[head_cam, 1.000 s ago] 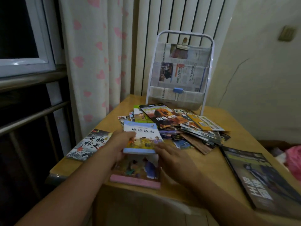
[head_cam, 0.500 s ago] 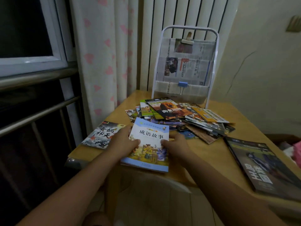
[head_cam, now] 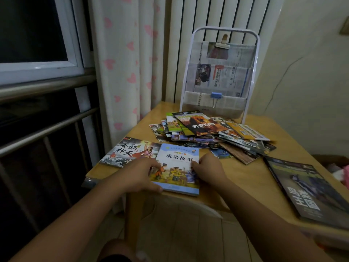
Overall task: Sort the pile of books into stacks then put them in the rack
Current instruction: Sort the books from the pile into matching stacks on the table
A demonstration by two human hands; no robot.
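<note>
My left hand (head_cam: pixel 139 174) grips the blue storybook (head_cam: pixel 178 169) at its left edge, fingers curled; my right hand (head_cam: pixel 208 171) pinches its right edge. Book lies flat on the worktop (head_cam: pixel 245 178).

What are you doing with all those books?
A person is sorting books on a wooden table. Both hands, left hand and right hand, hold a light blue storybook at the near edge. A messy pile waits behind it. The rack holds only newspaper.
</note>
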